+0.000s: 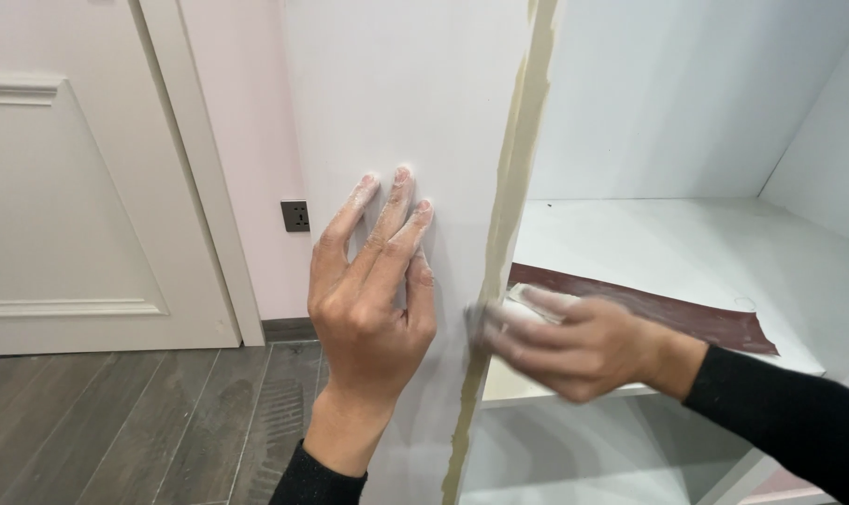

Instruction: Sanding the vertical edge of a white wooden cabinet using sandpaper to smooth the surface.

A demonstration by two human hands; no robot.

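The cabinet edge (509, 234) shows a bare tan strip running its whole visible height, so the sanding looks partly done, with that strip not yet white. Your right hand (574, 346) is closed around a pale sanding pad (527, 304) pressed against the edge, low down. Your left hand (373, 299) lies flat, fingers spread and dusty, on the white side panel (396, 93) just beside it. A sheet of brown sandpaper (686, 313) rests on the shelf (686, 243) behind.

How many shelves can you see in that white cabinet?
2: one shelf level with the right hand, bearing reddish sandpaper; a lower shelf beneath it. Others may lie out of view.
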